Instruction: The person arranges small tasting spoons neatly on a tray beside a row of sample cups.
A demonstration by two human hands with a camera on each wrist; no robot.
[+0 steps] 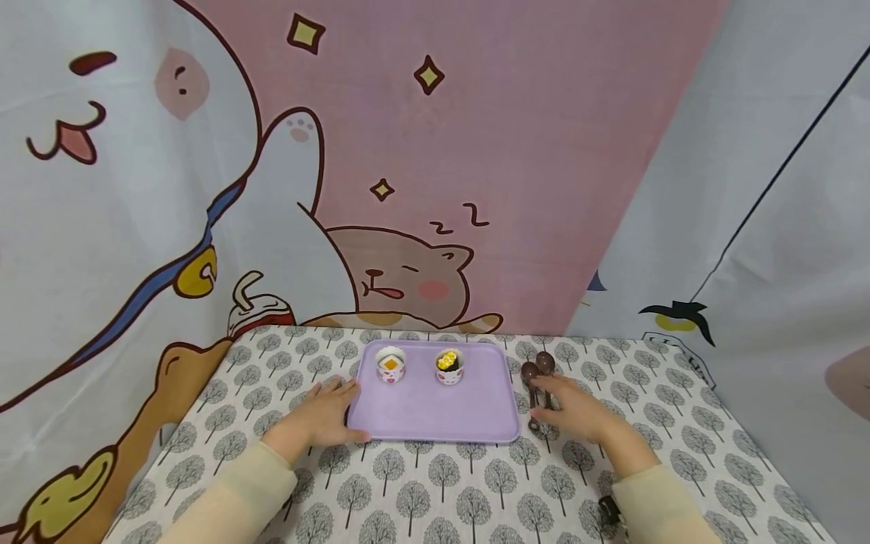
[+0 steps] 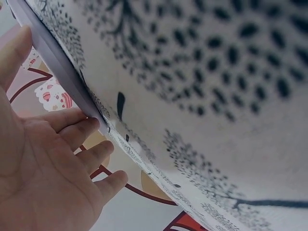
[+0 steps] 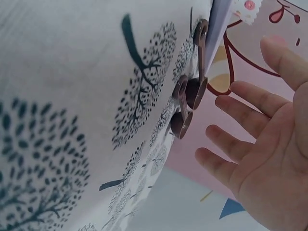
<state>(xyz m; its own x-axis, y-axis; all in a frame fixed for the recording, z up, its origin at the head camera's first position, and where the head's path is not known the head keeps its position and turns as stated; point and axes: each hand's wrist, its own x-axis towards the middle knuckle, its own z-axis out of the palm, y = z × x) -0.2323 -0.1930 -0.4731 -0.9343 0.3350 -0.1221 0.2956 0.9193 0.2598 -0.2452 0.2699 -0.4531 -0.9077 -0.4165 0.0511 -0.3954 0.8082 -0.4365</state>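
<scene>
A lilac tray (image 1: 435,415) lies on the table and bears two small patterned cups. The left cup (image 1: 390,374) has a white filling with an orange piece on top; the right cup (image 1: 450,375) has yellow and black contents. My left hand (image 1: 319,417) is at the tray's left edge, fingers extended, thumb by the near corner. To the right of the tray lie two brown measuring spoons, one longer (image 3: 199,62) and one shorter (image 3: 182,96). Over them my right hand (image 1: 578,412) is held with spread fingers, and the right wrist view shows a gap between fingertips and spoons.
A white tablecloth (image 1: 476,506) with grey tree prints covers the table. Behind it hangs a pink and white cartoon curtain (image 1: 530,189). A small dark object (image 1: 609,508) shows beside the right sleeve.
</scene>
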